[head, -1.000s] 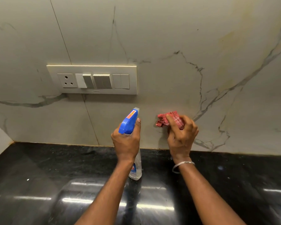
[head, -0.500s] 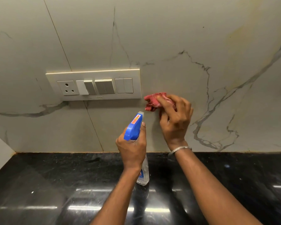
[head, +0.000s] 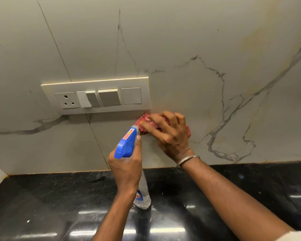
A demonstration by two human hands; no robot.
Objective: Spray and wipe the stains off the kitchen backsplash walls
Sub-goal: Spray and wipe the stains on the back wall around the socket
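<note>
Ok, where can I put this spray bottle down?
Bare black countertop lies left of the left hand, below the switch panel, and right of the right hand. Crowded: under the panel's right corner, where spray bottle, red cloth and both hands meet.

Your backsplash wall (head: 181, 40) is softly and evenly lit, a bit dim. Glare streaks on the black counter (head: 42, 197) at 6 o'clock. Switch plate (head: 96, 82) throws a shadow below itself. Fisheye bend at the edges. Right hand (head: 169, 131) is slightly motion-blurred.
</note>
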